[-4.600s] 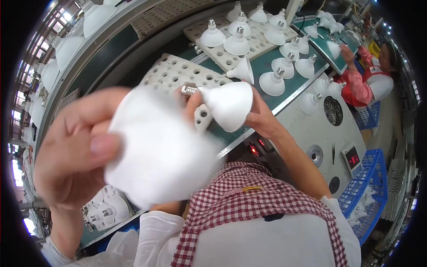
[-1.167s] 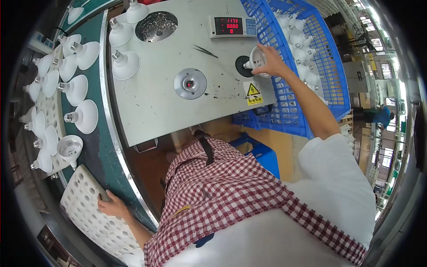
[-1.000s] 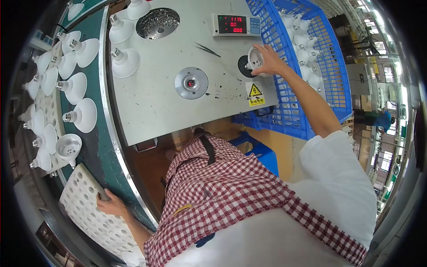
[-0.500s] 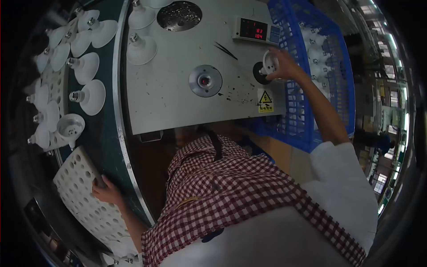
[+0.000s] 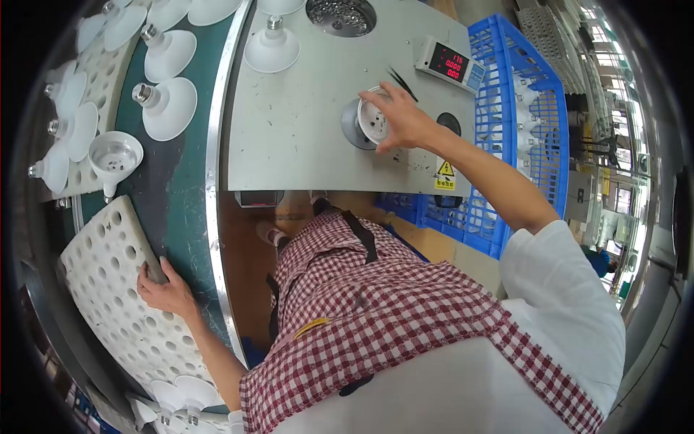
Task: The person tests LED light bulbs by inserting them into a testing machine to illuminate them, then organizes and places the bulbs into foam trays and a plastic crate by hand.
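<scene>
Grey worktop [image 5: 289, 145], dark specks, beside green bench [image 5: 195, 166] with metal edging. On worktop: meter [image 5: 450, 62] with red digits, tweezers [image 5: 403, 84], warning sticker [image 5: 444, 173]. Blue basket [image 5: 504, 108] alongside, white lamp housings inside. Bright windows at far right of room. In right hand [image 5: 405, 123]: lamp housing [image 5: 374, 124], over round metal fixture [image 5: 350, 127]; thumb and fingers curved, pinching rim. Open mouth up towards camera; long axis steep, slightly tilted; base end downward, hidden. Left hand [image 5: 166, 289]: thumb and forefinger pinching edge of perforated board [image 5: 130, 289].
</scene>
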The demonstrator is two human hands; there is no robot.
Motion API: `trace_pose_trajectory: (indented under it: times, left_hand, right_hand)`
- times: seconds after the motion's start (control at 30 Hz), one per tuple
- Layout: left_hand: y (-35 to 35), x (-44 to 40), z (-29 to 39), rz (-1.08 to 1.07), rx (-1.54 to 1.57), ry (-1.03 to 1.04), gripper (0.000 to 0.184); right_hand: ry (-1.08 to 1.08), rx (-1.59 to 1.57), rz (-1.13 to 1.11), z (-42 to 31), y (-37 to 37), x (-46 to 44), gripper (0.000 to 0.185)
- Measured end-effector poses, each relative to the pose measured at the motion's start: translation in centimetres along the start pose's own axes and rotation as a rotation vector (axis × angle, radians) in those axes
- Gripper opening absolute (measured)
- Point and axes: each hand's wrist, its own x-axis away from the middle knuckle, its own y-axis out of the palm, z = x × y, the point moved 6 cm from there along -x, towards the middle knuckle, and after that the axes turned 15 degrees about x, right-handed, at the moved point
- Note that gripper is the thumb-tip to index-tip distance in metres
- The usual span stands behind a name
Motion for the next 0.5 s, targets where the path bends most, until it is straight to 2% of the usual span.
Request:
trace_pose_trajectory:
  times: [0.27,0.33,0.37,0.4,0.43,0.47,0.5]
  left_hand:
    - [-0.4,-0.3,0.3,-0.032,0.114,-0.06,0.04]
    - [-1.1,-0.9,1.7,-0.006,0.21,-0.165,0.041]
    - [-1.3,-1.7,3.6,-0.006,0.254,-0.073,0.039]
    - [-1.2,-2.6,6.8,0.0,0.41,-0.118,0.037]
    - [-0.1,-3.2,9.7,-0.157,0.586,-0.209,0.037]
    - [1.0,-3.8,13.7,-0.271,0.883,-0.235,0.038]
    - [2.1,-4.2,17.3,-0.419,0.982,-0.273,0.042]
  right_hand:
    - [0.014,0.051,-0.005,-0.3,0.1,-0.1,0.1]
    - [0.024,0.077,-0.107,-0.3,-1.0,0.0,0.101]
    - [0.023,0.072,-0.088,-0.2,-2.6,0.1,0.101]
    - [-0.002,-0.113,0.046,-0.1,-5.0,0.6,0.098]
    - [-0.033,-0.295,0.191,0.2,-7.3,1.2,0.095]
    - [0.1,-0.853,0.088,0.4,-7.2,2.2,0.091]
    - [0.079,-0.861,0.117,-0.6,-7.5,2.8,0.091]
